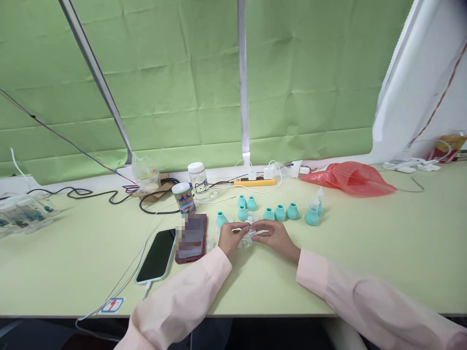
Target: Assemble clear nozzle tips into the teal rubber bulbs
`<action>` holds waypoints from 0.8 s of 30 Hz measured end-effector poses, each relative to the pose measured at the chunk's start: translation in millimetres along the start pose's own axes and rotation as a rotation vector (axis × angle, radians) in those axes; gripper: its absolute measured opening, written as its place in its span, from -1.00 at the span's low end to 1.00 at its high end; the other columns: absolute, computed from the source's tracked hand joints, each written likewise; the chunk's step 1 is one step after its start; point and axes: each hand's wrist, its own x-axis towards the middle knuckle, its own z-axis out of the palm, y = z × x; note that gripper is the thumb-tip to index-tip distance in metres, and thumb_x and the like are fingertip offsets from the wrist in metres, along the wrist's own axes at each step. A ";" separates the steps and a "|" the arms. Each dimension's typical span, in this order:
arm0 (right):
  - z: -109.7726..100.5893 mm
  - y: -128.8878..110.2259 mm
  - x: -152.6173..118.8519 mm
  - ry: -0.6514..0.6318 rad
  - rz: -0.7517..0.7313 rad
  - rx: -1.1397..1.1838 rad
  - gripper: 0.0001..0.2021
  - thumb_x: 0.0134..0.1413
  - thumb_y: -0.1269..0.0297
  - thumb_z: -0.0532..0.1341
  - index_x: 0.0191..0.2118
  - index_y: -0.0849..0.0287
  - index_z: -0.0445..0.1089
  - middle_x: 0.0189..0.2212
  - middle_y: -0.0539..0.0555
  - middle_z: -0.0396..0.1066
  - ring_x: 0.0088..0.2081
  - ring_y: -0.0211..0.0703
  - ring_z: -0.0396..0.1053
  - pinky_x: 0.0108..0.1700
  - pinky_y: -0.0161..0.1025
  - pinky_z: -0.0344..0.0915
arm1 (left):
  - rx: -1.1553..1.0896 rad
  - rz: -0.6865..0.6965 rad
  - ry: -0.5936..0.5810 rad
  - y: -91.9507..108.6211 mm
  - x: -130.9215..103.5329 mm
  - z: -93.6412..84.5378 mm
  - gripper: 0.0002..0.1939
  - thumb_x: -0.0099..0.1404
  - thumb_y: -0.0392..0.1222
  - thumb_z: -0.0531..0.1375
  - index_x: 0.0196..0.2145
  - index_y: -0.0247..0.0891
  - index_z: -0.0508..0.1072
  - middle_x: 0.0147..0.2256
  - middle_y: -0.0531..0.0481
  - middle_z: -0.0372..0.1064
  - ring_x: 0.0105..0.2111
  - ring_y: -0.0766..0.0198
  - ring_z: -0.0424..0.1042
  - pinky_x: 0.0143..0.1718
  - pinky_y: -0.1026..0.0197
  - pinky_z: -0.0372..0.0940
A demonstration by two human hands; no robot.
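Observation:
My left hand (232,236) and my right hand (273,235) meet over the middle of the table, fingertips closed around a small clear plastic piece (250,232). More clear pieces lie beneath and beside them, partly hidden by the fingers. Just behind my hands stand several small teal bulbs with open necks, one teal bulb (221,219) by my left hand and another teal bulb (269,214) behind my right. To the right, a teal bulb with a clear nozzle on top (312,214) stands upright, with a similar one partly behind it.
Left of my hands lie a red-cased phone (191,239) and a white phone (156,256) with a cable. Behind are a printed can (184,198), a clear jar (199,181) and a yellow power strip (254,182). A red plastic bag (350,179) lies at the back right.

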 end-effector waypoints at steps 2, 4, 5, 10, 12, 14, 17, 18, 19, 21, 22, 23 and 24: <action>-0.1 -1.6 -0.1 0.017 0.000 0.005 -0.73 -0.36 0.33 0.24 -0.37 0.20 0.32 -0.39 0.06 0.35 -0.33 -0.16 0.33 -0.32 -0.20 0.34 | 0.006 0.004 -0.015 1.6 -0.5 0.0 -0.75 -0.04 -0.21 0.13 -0.40 -0.42 0.44 -0.37 -0.16 0.39 -0.34 0.18 0.35 -0.34 0.24 0.26; -0.2 -2.7 0.0 0.027 0.005 0.013 -0.73 -0.36 0.33 0.24 -0.37 0.20 0.32 -0.38 0.07 0.35 -0.34 -0.16 0.33 -0.33 -0.20 0.35 | 0.008 0.004 -0.024 2.5 -0.8 -0.3 -0.75 -0.04 -0.22 0.13 -0.39 -0.41 0.44 -0.36 -0.16 0.39 -0.33 0.18 0.35 -0.33 0.24 0.26; -0.1 -2.9 0.1 0.029 0.008 0.017 -0.73 -0.36 0.32 0.24 -0.37 0.21 0.31 -0.37 0.07 0.34 -0.34 -0.17 0.34 -0.33 -0.20 0.35 | 0.007 0.001 -0.023 2.6 -0.7 -0.5 -0.76 -0.04 -0.22 0.13 -0.39 -0.41 0.44 -0.36 -0.15 0.39 -0.33 0.18 0.35 -0.33 0.24 0.26; 0.1 -1.6 0.4 0.042 0.038 0.027 -0.68 -0.41 0.32 0.27 -0.36 0.20 0.27 -0.43 0.03 0.30 -0.40 -0.21 0.34 -0.37 -0.23 0.35 | -0.033 -0.002 0.004 -1.6 2.2 -2.0 -0.80 -0.09 -0.25 0.17 -0.45 -0.41 0.44 -0.42 -0.14 0.41 -0.37 0.18 0.37 -0.34 0.21 0.26; 0.0 -1.6 0.1 0.029 0.043 0.030 -0.67 -0.41 0.32 0.27 -0.36 0.20 0.26 -0.48 0.00 0.28 -0.42 -0.22 0.34 -0.36 -0.23 0.35 | -0.068 -0.004 0.009 -3.8 3.6 -2.7 -0.80 -0.11 -0.25 0.18 -0.46 -0.41 0.44 -0.43 -0.14 0.41 -0.39 0.19 0.37 -0.34 0.21 0.27; 0.0 -2.2 -0.3 0.020 0.027 0.026 -0.69 -0.40 0.32 0.26 -0.37 0.20 0.26 -0.46 0.01 0.28 -0.40 -0.22 0.33 -0.35 -0.24 0.35 | -0.087 -0.014 0.003 -4.8 4.5 -3.4 -0.80 -0.10 -0.25 0.18 -0.46 -0.41 0.44 -0.44 -0.14 0.41 -0.40 0.19 0.37 -0.35 0.21 0.27; 0.0 -2.8 -0.4 0.020 0.001 0.017 -0.72 -0.38 0.33 0.25 -0.39 0.20 0.27 -0.42 0.02 0.28 -0.36 -0.21 0.32 -0.35 -0.24 0.35 | -0.074 -0.016 -0.022 -3.3 4.0 -4.3 -0.80 -0.10 -0.26 0.17 -0.46 -0.41 0.45 -0.44 -0.14 0.41 -0.39 0.18 0.37 -0.34 0.20 0.26; 0.0 -2.7 -0.2 0.018 -0.002 0.016 -0.72 -0.38 0.33 0.25 -0.39 0.20 0.27 -0.41 0.02 0.28 -0.36 -0.21 0.32 -0.35 -0.24 0.35 | -0.063 -0.010 -0.030 -2.2 3.5 -4.5 -0.81 -0.10 -0.26 0.17 -0.46 -0.41 0.45 -0.44 -0.14 0.41 -0.39 0.18 0.37 -0.33 0.20 0.26; -0.1 -2.4 0.1 0.015 -0.003 0.015 -0.72 -0.37 0.33 0.25 -0.38 0.20 0.26 -0.41 0.02 0.28 -0.37 -0.22 0.32 -0.34 -0.24 0.35 | -0.050 -0.004 -0.037 -1.1 2.9 -4.6 -0.81 -0.10 -0.26 0.17 -0.46 -0.40 0.45 -0.43 -0.14 0.41 -0.39 0.18 0.37 -0.32 0.20 0.25; -0.2 -1.6 0.6 0.013 -0.005 0.013 -0.72 -0.37 0.34 0.25 -0.38 0.20 0.26 -0.41 0.02 0.28 -0.37 -0.22 0.32 -0.34 -0.23 0.35 | -0.031 0.003 -0.042 1.0 1.6 -4.7 -0.81 -0.09 -0.27 0.17 -0.46 -0.40 0.46 -0.42 -0.14 0.41 -0.38 0.17 0.37 -0.31 0.20 0.25; -0.3 -1.3 0.8 0.016 -0.007 0.013 -0.72 -0.37 0.34 0.25 -0.38 0.20 0.26 -0.41 0.02 0.27 -0.37 -0.22 0.32 -0.34 -0.23 0.35 | -0.028 0.003 -0.041 1.8 0.9 -4.6 -0.81 -0.08 -0.26 0.16 -0.45 -0.40 0.46 -0.42 -0.14 0.41 -0.37 0.17 0.37 -0.30 0.19 0.25; -0.4 -1.1 0.9 0.020 -0.008 0.012 -0.72 -0.37 0.33 0.25 -0.38 0.20 0.26 -0.41 0.02 0.27 -0.37 -0.22 0.32 -0.34 -0.23 0.35 | -0.029 0.003 -0.041 2.6 0.3 -4.5 -0.80 -0.07 -0.26 0.15 -0.44 -0.40 0.45 -0.41 -0.14 0.41 -0.37 0.17 0.37 -0.29 0.19 0.25; -0.6 -1.0 0.9 0.025 -0.008 0.011 -0.72 -0.37 0.33 0.25 -0.38 0.20 0.26 -0.41 0.02 0.28 -0.37 -0.22 0.32 -0.34 -0.23 0.35 | -0.032 0.003 -0.044 3.4 -0.3 -4.3 -0.80 -0.06 -0.25 0.15 -0.44 -0.41 0.45 -0.41 -0.14 0.41 -0.36 0.17 0.37 -0.29 0.19 0.25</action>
